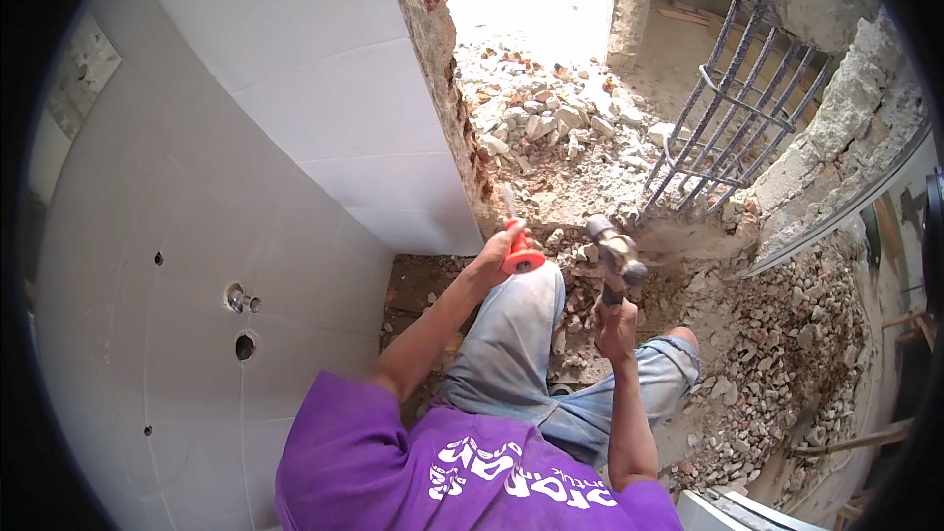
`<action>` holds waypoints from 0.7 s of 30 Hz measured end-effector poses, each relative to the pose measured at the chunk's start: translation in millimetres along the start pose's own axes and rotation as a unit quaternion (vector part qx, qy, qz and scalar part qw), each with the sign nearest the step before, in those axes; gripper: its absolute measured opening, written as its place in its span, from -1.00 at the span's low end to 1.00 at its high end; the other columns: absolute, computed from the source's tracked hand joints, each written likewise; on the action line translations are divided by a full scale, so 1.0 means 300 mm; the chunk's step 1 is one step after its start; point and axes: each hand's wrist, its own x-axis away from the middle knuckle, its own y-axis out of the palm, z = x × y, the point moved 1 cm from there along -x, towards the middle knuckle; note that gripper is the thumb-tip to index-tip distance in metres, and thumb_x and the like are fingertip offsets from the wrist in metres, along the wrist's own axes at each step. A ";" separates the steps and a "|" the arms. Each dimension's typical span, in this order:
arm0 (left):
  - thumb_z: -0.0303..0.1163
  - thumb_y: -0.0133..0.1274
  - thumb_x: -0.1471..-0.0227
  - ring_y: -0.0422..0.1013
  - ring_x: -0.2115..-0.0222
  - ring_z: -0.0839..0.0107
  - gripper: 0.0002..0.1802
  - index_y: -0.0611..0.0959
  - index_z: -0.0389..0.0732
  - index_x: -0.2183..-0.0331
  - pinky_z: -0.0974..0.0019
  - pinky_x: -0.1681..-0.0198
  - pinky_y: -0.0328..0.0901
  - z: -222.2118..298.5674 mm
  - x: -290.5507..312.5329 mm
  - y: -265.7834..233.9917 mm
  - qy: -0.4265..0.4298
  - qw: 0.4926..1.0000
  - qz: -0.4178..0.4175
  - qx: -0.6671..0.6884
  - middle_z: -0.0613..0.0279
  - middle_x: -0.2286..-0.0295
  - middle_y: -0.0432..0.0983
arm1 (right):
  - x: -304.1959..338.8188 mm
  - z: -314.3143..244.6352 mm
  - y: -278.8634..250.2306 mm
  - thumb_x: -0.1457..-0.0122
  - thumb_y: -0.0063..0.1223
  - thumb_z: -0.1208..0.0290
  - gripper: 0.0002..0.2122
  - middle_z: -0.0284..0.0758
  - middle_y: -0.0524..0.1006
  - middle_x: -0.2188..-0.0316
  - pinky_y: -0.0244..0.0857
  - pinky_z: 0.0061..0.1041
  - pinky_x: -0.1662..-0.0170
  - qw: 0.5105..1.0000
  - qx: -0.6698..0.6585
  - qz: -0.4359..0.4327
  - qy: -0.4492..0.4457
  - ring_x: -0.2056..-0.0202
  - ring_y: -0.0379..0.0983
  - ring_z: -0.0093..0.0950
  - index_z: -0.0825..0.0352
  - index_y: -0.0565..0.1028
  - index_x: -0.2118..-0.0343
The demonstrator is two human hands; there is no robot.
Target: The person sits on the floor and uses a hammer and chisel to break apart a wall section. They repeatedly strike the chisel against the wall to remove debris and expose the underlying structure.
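My left hand [495, 253] is closed round a chisel [522, 261] with an orange-red hand guard. The chisel's blade points away from me, toward the broken lower edge of the wall [476, 172]. In my right hand [616, 326], fingers wrapped round its handle, is a hammer [618, 254], its head raised and slightly blurred. The hammer head is to the right of the chisel, apart from it. Both hands are above my bent legs in dusty jeans.
Broken rubble [551, 118] covers the floor ahead, with more rubble [787, 364] at the right. Bare rebar [733, 113] sticks out of broken concrete [836, 128] at the upper right. A tiled wall [295, 206] with a metal pipe fitting [242, 300] stands close on the left.
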 end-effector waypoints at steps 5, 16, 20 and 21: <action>-0.19 -0.21 -0.23 0.32 0.57 0.55 -0.76 0.35 -0.09 0.43 0.38 0.45 0.37 0.054 -0.115 -0.050 0.045 0.983 -0.080 0.161 0.41 0.59 0.30 | 0.026 -0.098 -0.018 -0.08 -0.31 -0.34 -0.31 -0.37 0.33 0.64 0.11 -0.61 0.58 0.989 -0.144 0.029 -0.026 0.59 0.26 -0.63 0.42 0.32 0.51; -0.07 -0.38 -0.25 0.45 0.41 0.33 -0.56 0.45 -0.22 0.33 0.20 0.25 0.42 0.093 -0.241 -0.013 0.060 0.966 -0.109 0.225 0.20 0.46 0.48 | -0.081 -0.531 -0.095 0.03 -0.46 -0.48 -0.26 -0.34 0.36 0.62 0.38 -0.47 0.56 0.813 -0.317 0.118 -0.474 0.63 0.35 -0.52 0.29 0.28 0.35; -0.03 -0.36 -0.23 0.44 0.38 0.30 -0.53 0.45 -0.24 0.32 0.15 0.22 0.39 0.095 -0.289 -0.008 0.051 0.969 -0.083 0.225 0.16 0.47 0.48 | -0.162 -0.041 0.219 -0.11 -0.29 -0.30 -0.41 -0.35 0.37 0.64 0.22 -0.55 0.60 0.937 -0.075 0.109 -0.323 0.67 0.29 -0.52 0.29 0.29 0.51; -0.03 -0.35 -0.23 0.44 0.37 0.30 -0.53 0.44 -0.24 0.30 0.14 0.20 0.38 0.101 -0.285 -0.014 0.032 0.974 -0.101 0.202 0.15 0.45 0.48 | -0.154 0.118 0.259 -0.13 -0.27 -0.27 -0.40 -0.38 0.37 0.64 0.11 -0.62 0.65 0.965 0.187 0.029 -0.183 0.67 0.27 -0.58 0.28 0.29 0.67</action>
